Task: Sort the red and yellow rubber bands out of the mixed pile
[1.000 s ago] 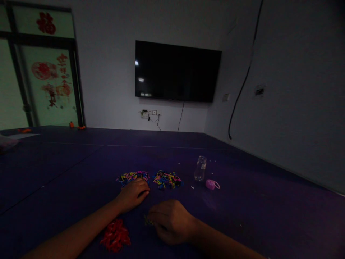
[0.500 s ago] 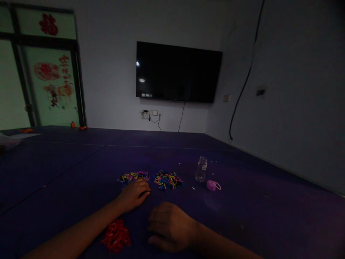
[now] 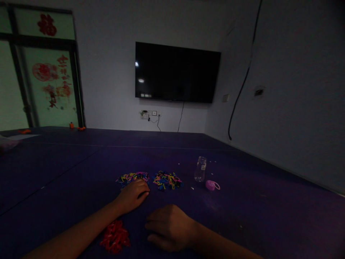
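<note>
My left hand rests on the dark purple table, fingers bent and pressed together at the near edge of a pile of multicoloured rubber bands. A second multicoloured pile lies just to the right of it. My right hand lies palm down nearer to me, fingers stretched toward the left; nothing shows in it. A heap of red bands sits between my forearms, beside the left one.
A small clear bottle stands right of the piles, with a pink cap or ring beside it. The room is dim. A dark wall screen hangs ahead, and a wall runs along the table's right side.
My right hand was pinching a few small green-yellow bands on the table; now it lies flatter and those bands no longer show. My left hand has stayed in place.
</note>
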A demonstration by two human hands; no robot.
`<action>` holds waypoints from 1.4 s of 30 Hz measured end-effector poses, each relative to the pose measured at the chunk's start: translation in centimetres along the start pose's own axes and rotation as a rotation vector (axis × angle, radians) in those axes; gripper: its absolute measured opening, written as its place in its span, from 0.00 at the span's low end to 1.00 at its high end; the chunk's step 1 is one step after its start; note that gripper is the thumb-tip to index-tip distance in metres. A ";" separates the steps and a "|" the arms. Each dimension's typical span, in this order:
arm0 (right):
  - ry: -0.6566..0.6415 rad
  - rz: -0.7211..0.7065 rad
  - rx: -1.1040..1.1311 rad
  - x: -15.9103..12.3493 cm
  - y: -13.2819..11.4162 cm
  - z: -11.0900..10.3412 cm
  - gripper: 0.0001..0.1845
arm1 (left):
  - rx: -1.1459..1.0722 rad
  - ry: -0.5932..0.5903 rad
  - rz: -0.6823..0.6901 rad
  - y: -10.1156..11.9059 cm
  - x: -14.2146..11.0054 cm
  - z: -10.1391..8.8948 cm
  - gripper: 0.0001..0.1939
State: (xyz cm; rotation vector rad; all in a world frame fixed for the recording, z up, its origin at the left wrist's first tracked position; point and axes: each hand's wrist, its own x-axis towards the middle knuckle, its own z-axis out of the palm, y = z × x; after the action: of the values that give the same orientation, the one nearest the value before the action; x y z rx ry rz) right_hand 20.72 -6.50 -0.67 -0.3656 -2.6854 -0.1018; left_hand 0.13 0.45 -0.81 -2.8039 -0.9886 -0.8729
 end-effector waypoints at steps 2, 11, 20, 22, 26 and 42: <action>0.043 0.021 -0.002 0.0 0.0 0.0 0.16 | 0.005 0.000 0.003 -0.1 0.0 0.1 0.08; 0.170 0.502 -0.079 -0.3 3.4 -1.0 0.15 | -0.003 -0.017 0.027 0.0 0.0 -0.1 0.09; 0.158 0.866 -0.125 -1.5 6.7 -1.3 0.14 | 0.027 -0.013 0.014 -0.1 0.1 0.1 0.07; 0.168 0.886 -0.145 -1.5 6.6 -1.2 0.14 | 0.028 -0.016 0.014 -0.1 0.0 0.1 0.07; 0.158 0.924 -0.160 -1.6 6.4 -1.0 0.14 | 0.034 -0.005 0.014 0.0 0.0 0.1 0.07; -0.012 0.896 -0.188 -1.5 6.8 -0.4 0.21 | 0.032 0.002 0.023 -0.1 0.1 0.1 0.07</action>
State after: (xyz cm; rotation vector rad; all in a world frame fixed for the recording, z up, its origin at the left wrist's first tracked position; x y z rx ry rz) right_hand 24.01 -0.36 -0.86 -1.5629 -2.2736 -0.0778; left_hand 0.15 0.61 -0.91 -2.7821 -0.9592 -0.8495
